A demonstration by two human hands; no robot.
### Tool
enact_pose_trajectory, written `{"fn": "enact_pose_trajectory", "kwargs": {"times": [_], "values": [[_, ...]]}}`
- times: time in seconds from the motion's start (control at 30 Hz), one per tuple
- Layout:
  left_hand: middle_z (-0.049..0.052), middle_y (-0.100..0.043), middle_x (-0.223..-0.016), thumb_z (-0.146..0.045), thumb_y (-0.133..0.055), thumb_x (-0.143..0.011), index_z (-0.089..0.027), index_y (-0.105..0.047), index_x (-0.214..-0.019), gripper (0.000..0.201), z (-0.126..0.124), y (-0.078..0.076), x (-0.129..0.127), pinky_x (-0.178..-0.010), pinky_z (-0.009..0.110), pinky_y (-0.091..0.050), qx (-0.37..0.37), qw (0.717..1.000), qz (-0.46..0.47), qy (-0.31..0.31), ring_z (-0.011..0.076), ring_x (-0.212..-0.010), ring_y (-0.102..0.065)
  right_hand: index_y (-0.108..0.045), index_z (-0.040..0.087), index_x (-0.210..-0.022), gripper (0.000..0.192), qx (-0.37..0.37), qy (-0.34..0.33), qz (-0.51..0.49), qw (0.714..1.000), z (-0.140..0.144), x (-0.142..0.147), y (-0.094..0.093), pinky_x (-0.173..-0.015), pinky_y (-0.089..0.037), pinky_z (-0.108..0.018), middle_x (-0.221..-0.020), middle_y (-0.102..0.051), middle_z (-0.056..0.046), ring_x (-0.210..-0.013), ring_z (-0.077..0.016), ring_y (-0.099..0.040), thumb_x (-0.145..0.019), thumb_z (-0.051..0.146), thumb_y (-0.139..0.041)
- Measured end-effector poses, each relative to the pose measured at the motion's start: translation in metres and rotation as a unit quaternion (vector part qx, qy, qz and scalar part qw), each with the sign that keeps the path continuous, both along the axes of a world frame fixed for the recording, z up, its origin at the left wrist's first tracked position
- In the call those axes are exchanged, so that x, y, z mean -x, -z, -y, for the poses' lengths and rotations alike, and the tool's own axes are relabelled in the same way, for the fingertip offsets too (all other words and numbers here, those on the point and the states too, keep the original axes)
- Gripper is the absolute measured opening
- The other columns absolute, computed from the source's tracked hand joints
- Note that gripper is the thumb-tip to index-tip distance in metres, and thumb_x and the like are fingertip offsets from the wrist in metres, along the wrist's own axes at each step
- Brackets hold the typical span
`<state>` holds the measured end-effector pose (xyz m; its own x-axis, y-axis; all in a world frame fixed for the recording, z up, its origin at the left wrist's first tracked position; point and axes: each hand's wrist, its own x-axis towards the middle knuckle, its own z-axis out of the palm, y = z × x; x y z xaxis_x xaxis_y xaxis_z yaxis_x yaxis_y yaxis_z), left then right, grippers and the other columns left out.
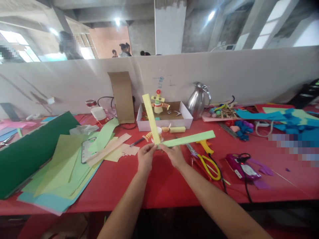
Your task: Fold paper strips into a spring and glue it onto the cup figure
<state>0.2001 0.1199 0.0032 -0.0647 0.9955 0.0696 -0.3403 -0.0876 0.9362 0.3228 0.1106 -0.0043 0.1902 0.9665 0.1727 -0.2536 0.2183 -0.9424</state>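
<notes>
Looking down from the head camera, two paper strips are seen held over a red table [161, 186]. The yellow strip [151, 118] is pinched at its lower end by the left hand [146, 158], fingers pressed together on it, and it rises up and slightly left. The green strip [190, 138] is pinched at its near end by the right hand [175, 156] and runs out to the right, almost level. The two strips meet at the fingertips, forming a corner just above the table.

Just beside the right hand, yellow-handled scissors [209, 162] are lying on the table. Behind the strips a white box [185, 121] is set, with a small paper figure [158, 103] standing in it. Loose green sheets [64, 162] are spread to the left, near a phone [87, 150].
</notes>
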Motion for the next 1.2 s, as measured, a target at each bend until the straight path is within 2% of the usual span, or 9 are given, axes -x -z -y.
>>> {"fn": "enact_pose_trajectory", "kwargs": {"times": [0.1, 0.3, 0.43, 0.7, 0.83, 1.03, 1.2], "values": [[0.003, -0.072, -0.067, -0.029, -0.083, -0.059, -0.015, -0.076, -0.074, 0.022, 0.0, -0.001, 0.0, -0.073, 0.027, -0.049, 0.002, 1.0, 0.024, 0.009, 0.0143, -0.066, -0.063, -0.071, 0.019, -0.07, 0.02, -0.014, 0.004, -0.009, 1.0, -0.001, 0.001, 0.001, -0.063, -0.05, -0.03, -0.064, -0.069, 0.0, -0.061, -0.016, -0.062, -0.069, 0.038, -0.078], [0.003, -0.072, -0.075, -0.031, -0.082, -0.063, -0.016, -0.077, -0.082, 0.024, -0.001, -0.003, 0.005, -0.064, 0.022, -0.045, 0.006, 0.998, 0.017, 0.059, 0.0098, -0.063, -0.058, -0.073, 0.019, -0.069, 0.017, -0.003, -0.005, -0.01, 1.0, -0.002, -0.002, 0.0, -0.065, -0.05, -0.03, -0.068, -0.07, 0.0, -0.064, -0.0169, -0.062, -0.067, 0.034, -0.081], [0.001, -0.068, -0.063, -0.028, -0.084, -0.059, -0.014, -0.076, -0.071, 0.02, -0.004, -0.002, 0.01, -0.057, 0.021, -0.041, 0.0, 0.999, -0.01, 0.036, 0.0088, -0.057, -0.053, -0.073, 0.018, -0.067, 0.018, 0.036, -0.034, -0.025, 0.998, 0.0, -0.002, -0.003, -0.063, -0.05, -0.03, -0.066, -0.069, -0.001, -0.061, -0.0161, -0.06, -0.065, 0.034, -0.081], [0.003, -0.072, -0.072, -0.026, -0.089, -0.054, -0.015, -0.077, -0.075, 0.027, -0.003, -0.004, 0.011, -0.061, 0.02, -0.048, 0.087, 0.99, 0.067, 0.092, 0.0091, -0.061, -0.06, -0.068, 0.017, -0.065, 0.021, 0.052, -0.038, -0.071, 0.995, -0.004, -0.002, -0.003, -0.053, -0.044, -0.026, -0.057, -0.064, 0.001, -0.053, -0.0122, -0.054, -0.062, 0.034, -0.081], [0.004, -0.072, -0.073, -0.023, -0.09, -0.051, -0.015, -0.076, -0.075, 0.029, -0.004, -0.004, 0.013, -0.062, 0.021, -0.051, 0.123, 0.985, 0.065, 0.103, 0.0106, -0.063, -0.062, -0.067, 0.017, -0.064, 0.021, 0.054, -0.035, -0.087, 0.994, -0.007, -0.004, -0.002, -0.05, -0.041, -0.024, -0.056, -0.063, 0.002, -0.051, -0.011, -0.052, -0.058, 0.031, -0.083], [0.003, -0.072, -0.07, -0.023, -0.09, -0.048, -0.014, -0.075, -0.071, 0.029, -0.006, -0.002, 0.013, -0.063, 0.021, -0.051, 0.117, 0.988, 0.055, 0.083, 0.0106, -0.063, -0.062, -0.07, 0.017, -0.067, 0.016, 0.049, -0.045, -0.093, 0.993, -0.008, -0.004, -0.002, -0.05, -0.042, -0.024, -0.058, -0.065, 0.001, -0.051, -0.011, -0.054, -0.059, 0.027, -0.08], [0.002, -0.073, -0.074, -0.025, -0.088, -0.054, -0.017, -0.075, -0.076, 0.027, -0.005, -0.004, 0.013, -0.062, 0.02, -0.05, 0.108, 0.985, 0.05, 0.123, 0.0095, -0.064, -0.062, -0.069, 0.017, -0.062, 0.014, 0.025, -0.043, -0.062, 0.997, -0.009, -0.008, -0.003, -0.051, -0.043, -0.024, -0.056, -0.065, 0.002, -0.05, -0.0112, -0.054, -0.061, 0.027, -0.078]]}}
